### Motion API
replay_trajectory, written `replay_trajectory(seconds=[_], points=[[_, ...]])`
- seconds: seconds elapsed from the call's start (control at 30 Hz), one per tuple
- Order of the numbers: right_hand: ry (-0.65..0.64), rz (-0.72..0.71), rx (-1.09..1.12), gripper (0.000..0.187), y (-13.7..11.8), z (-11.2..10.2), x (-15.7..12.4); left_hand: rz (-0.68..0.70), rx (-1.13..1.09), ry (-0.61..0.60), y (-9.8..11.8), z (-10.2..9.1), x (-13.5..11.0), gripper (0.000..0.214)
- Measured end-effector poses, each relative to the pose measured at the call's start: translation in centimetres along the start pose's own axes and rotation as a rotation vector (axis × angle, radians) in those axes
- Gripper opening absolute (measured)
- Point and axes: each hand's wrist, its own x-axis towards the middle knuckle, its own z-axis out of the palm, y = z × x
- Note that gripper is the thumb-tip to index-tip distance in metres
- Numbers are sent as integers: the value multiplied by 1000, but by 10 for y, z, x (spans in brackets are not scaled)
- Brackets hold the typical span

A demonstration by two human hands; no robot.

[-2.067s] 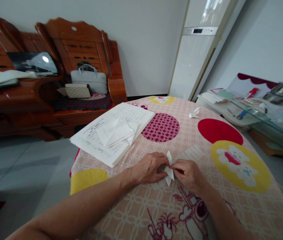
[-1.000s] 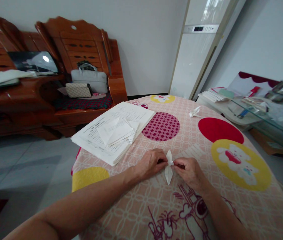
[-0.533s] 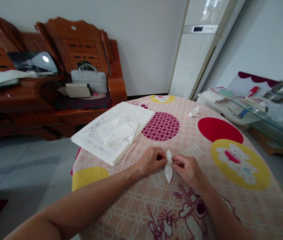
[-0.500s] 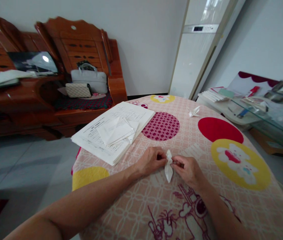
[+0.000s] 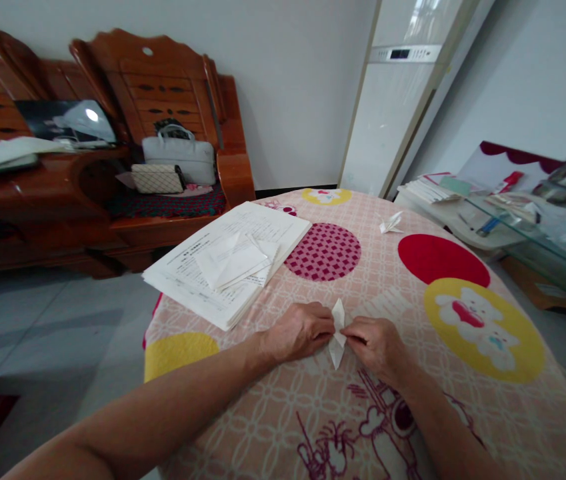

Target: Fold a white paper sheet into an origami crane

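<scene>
A small folded piece of white paper (image 5: pixel 337 353) with pointed ends is held low over the patterned tablecloth (image 5: pixel 273 413). My left hand (image 5: pixel 301 331) pinches its left side, fingers curled together. From the right, my right hand (image 5: pixel 377 343) grips the paper's middle between thumb and forefinger. The fingers cover part of the folds. Farther back on the table sits a folded white paper crane (image 5: pixel 391 223), apart from both hands.
A stack of printed sheets (image 5: pixel 187 293) lies at the table's left, with square pieces of paper (image 5: pixel 235 260) on top. A side table (image 5: pixel 473 233) with papers stands at right. A wooden chair (image 5: pixel 167 87) holding bags (image 5: pixel 183 160) is behind.
My left hand has curled and shifted slightly down along the folded paper. The right hand's fingers have closed more over its middle. The view has moved a little.
</scene>
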Motion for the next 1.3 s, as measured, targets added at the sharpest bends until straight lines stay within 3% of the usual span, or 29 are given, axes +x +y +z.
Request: replay_trajectory(seconds=[0.3, 0.5, 0.67, 0.9, 1.3], points=[[-11, 39, 52, 22, -2, -3, 0, -39, 12, 11, 2, 3, 2, 16], [38, 214, 133, 29, -1, 1, 3, -329, -172, 66, 5, 1, 11, 10], [48, 291, 135, 30, -3, 3, 6, -481, -165, 35, 8, -3, 17, 14], [64, 400, 110, 32, -8, 5, 11, -555, -73, -11, 6, -1, 23, 21], [44, 619, 90, 30, -19, 1, 19, -686, 24, 21, 16, 0, 27, 26]])
